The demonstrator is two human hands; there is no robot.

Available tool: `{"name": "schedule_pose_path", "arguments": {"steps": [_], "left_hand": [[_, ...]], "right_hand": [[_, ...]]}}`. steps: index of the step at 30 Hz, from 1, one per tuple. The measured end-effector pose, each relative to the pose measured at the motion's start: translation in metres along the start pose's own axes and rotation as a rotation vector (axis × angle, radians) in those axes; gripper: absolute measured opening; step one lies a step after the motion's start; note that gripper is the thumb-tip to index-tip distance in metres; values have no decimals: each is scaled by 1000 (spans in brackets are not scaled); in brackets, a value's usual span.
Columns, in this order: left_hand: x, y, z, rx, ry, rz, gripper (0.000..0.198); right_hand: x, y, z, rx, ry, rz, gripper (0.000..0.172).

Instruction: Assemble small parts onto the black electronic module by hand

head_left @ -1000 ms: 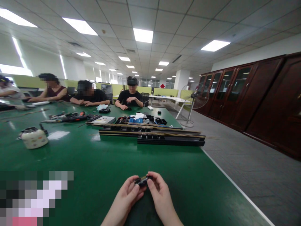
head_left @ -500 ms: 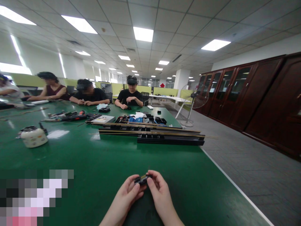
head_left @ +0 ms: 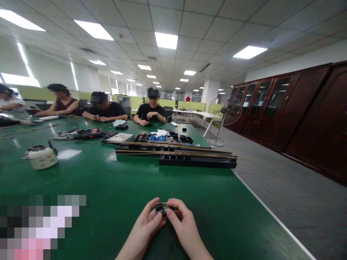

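Note:
Low in the view, above the green table, a small dark part with a brass-coloured strip is held between both hands. My left hand is closed on its left end, thumb in front and fingers behind. My right hand pinches the right end between thumb and fingers. The fingertips cover much of the part, so its exact kind cannot be made out.
Long black rails with thin brass rods lie across the table ahead. Behind them is a tray of parts. A cream pot and several tools are at left. Co-workers sit opposite, one handling a small item.
Both hands still grip the small dark part, which has turned slightly. My right fingers have shifted a little left along it. The whole view has moved slightly.

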State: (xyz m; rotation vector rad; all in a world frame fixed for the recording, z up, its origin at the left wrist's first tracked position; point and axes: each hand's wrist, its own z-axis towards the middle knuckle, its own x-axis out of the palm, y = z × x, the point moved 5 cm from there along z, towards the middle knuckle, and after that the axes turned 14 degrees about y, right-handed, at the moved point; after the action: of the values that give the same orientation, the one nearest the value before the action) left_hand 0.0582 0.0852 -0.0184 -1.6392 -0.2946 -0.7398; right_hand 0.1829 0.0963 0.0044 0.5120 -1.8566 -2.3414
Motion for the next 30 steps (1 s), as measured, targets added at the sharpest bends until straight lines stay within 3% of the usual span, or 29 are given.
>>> {"name": "schedule_pose_path", "arguments": {"steps": [30], "left_hand": [[-1, 2, 1, -57, 38, -14, 50]], "right_hand": [[-1, 3, -3, -10, 18, 7, 16]]}}
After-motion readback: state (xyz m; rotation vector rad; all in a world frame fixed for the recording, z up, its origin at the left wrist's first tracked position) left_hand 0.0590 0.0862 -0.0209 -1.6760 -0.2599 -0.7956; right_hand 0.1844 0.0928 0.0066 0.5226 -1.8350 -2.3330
